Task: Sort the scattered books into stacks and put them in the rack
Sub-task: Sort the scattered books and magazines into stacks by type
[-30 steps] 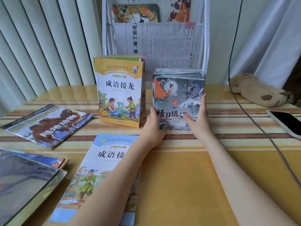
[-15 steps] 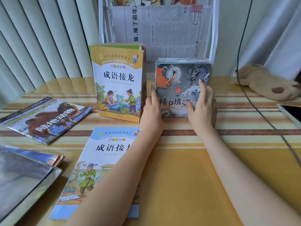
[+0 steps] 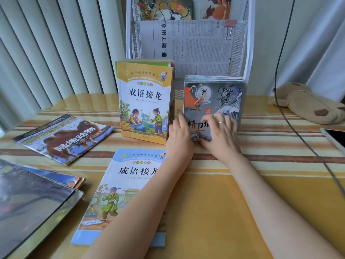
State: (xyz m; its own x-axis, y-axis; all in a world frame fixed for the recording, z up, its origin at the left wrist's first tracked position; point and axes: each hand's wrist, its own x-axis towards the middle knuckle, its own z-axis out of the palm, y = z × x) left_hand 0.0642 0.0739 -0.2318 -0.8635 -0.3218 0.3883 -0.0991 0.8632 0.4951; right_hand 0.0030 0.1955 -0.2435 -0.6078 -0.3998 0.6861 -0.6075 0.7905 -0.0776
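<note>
A stack of small grey books with a dragon cover [image 3: 212, 98] stands upright on the table at the foot of the white wire rack [image 3: 250, 53]. My left hand [image 3: 180, 137] presses against the stack's lower left edge. My right hand [image 3: 220, 135] lies over the lower front cover, fingers curled and spread. Left of it stands a taller stack of yellow-covered books [image 3: 145, 101]. A blue-covered book [image 3: 130, 176] lies flat under my left forearm. An animal book [image 3: 63, 137] and dark glossy books [image 3: 31, 199] lie at the left.
The rack holds a newspaper [image 3: 196, 47] and picture books on its upper tier. A brown plush toy [image 3: 308, 103] lies at the right rear, a phone [image 3: 336, 137] at the right edge. A dark cable [image 3: 302, 139] crosses the striped table [image 3: 224, 202].
The grey stack has been pushed back toward the rack. My right hand has slid from the stack's right side onto its front cover. My left hand has stayed at the left edge.
</note>
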